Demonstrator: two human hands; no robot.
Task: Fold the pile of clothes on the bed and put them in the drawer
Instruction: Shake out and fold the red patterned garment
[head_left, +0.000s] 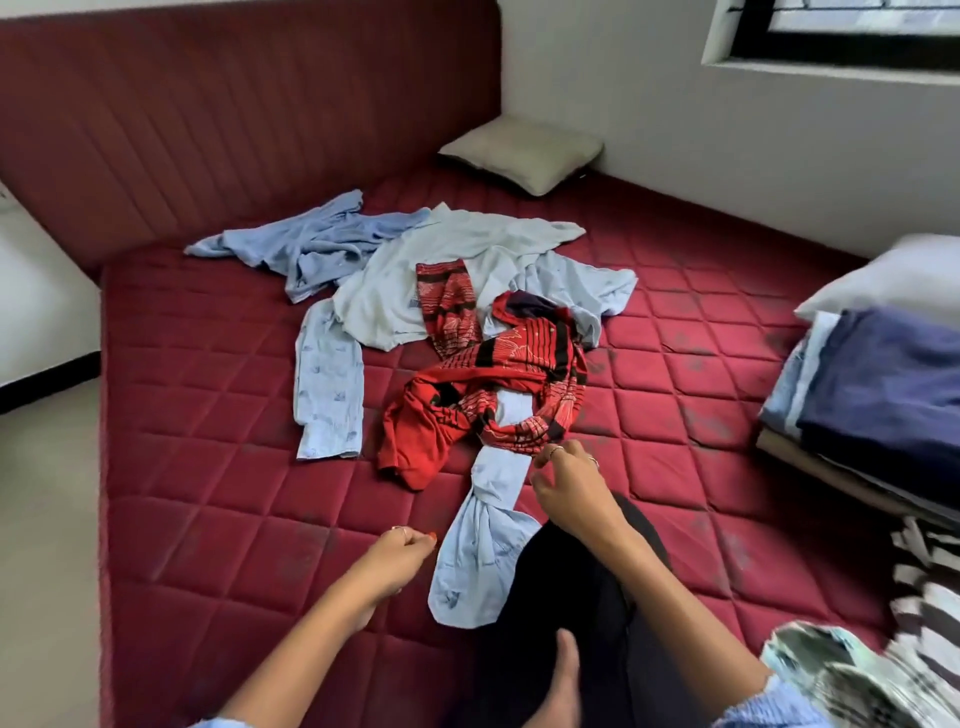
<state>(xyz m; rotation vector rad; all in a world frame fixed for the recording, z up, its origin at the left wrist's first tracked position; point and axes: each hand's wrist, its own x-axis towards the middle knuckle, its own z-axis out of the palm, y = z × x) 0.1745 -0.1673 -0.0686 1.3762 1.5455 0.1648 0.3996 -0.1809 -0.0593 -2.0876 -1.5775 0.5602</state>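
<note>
- Sorting still to begin on the loose pile: nothing in it looks folded yet, by my reading
- Maroon diamond-quilted mattress of the bed (208, 415): carries every item below; padded maroon headboard (234, 119) behind it
- Red and black patterned garment (498, 384): crumpled, centre of the bed, lying over the pale shirt's sleeve and body
- Pale blue printed long-sleeved shirt (483, 540): one sleeve runs from under the red garment toward the person, long axis roughly away-to-near, cuff end nearest the knees; its other sleeve lies to the left
- White-green cotton top (415, 280): spread flat behind the red garment
- Mid-blue crumpled garment (306, 244): farthest left of the pile, near the headboard
- Right hand (571, 483): fingers (553, 452) curled, tips at the near edge of the red garment just beside the sleeve; whether they pinch cloth or only touch it I cannot tell
- Left hand (400, 551): fingers curled loosely, apparently holding nothing, just left of the sleeve's cuff end
- Key relation: the sleeve lies between both hands, the right hand nearer the red garment, the left nearer the cuff; lifting the red garment off first looks the likely move
- Stack of folded dark blue and pale cloths (878, 395): right edge of the bed, well apart from the pile
- Beige cushion (524, 150): far corner
- Drawer: not in view
</note>
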